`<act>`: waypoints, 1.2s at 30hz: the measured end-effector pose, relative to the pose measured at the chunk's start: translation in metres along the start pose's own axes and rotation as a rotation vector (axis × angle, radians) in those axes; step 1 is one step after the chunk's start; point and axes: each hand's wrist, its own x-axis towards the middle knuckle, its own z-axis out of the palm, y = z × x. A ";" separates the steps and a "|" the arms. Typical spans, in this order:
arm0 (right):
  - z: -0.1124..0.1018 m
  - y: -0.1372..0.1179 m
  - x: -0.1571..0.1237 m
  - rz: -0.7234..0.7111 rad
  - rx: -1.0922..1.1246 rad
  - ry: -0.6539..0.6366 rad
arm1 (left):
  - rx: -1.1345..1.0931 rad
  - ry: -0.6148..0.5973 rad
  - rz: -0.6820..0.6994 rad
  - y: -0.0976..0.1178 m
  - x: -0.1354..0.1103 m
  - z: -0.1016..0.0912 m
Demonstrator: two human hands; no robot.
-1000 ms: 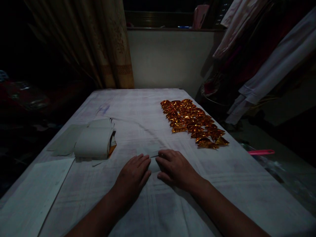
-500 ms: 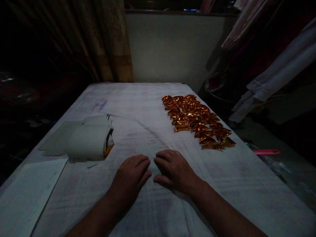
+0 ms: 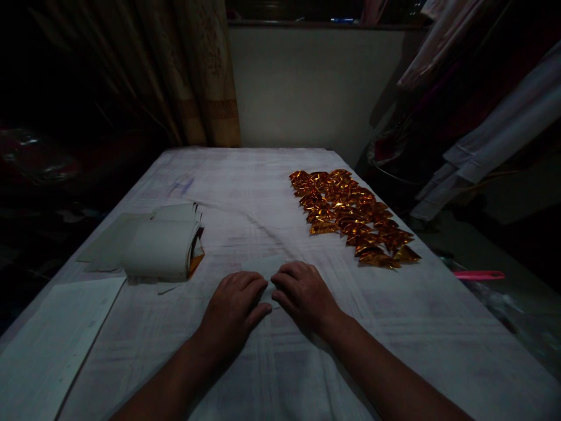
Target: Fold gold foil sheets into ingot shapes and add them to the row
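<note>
A small pale sheet of paper (image 3: 263,265) lies on the white-covered table, partly hidden under my fingers. My left hand (image 3: 235,303) has its fingers bent together on the left side of the paper, thumb pointing inward. Facing it, my right hand (image 3: 304,297) grips the right side with curled fingers and thumb. A thin edge of the paper shows between the two thumbs. Left of my hands rests a curled stack of pale sheets (image 3: 158,247), with orange-gold foil showing at its right end. Rows of folded shiny gold foil pieces (image 3: 346,210) lie beyond my right hand.
A large white sheet (image 3: 55,333) lies flat at the table's left front. Past the right edge are a pink handle (image 3: 482,275), clear plastic and hanging clothes (image 3: 486,146). A patterned curtain (image 3: 210,76) and a pale wall (image 3: 307,88) stand behind the table (image 3: 228,181).
My right thumb has moved up closer to its fingers, and a paper edge now shows lower, near the thumbs. The whole view has shifted slightly. The gold pieces and stack stay put.
</note>
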 end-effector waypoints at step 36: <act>0.010 0.014 -0.001 -0.054 0.154 0.205 | 0.020 0.097 0.046 -0.006 0.000 -0.003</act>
